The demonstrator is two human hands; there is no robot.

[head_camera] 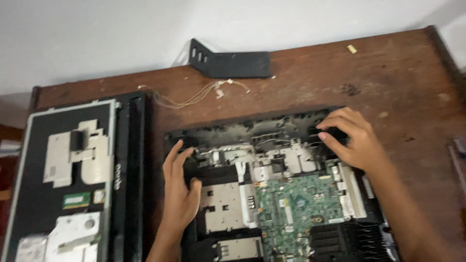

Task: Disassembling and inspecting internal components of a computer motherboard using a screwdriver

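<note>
An opened black computer chassis (233, 131) lies on a brown wooden table (398, 77), showing a green circuit board (296, 204), silver metal plates (223, 206) and black vents. My left hand (178, 187) rests flat on the chassis's left edge, fingers spread, holding nothing. My right hand (350, 138) presses its fingertips on the chassis's upper right corner, near the black rim. Neither hand grips a tool.
A second disassembled panel (63, 184) with silver shields and a small green memory module lies at the left. A black metal bracket (228, 63) and a loose bundle of thin wires (194, 97) lie at the table's back, near the white wall.
</note>
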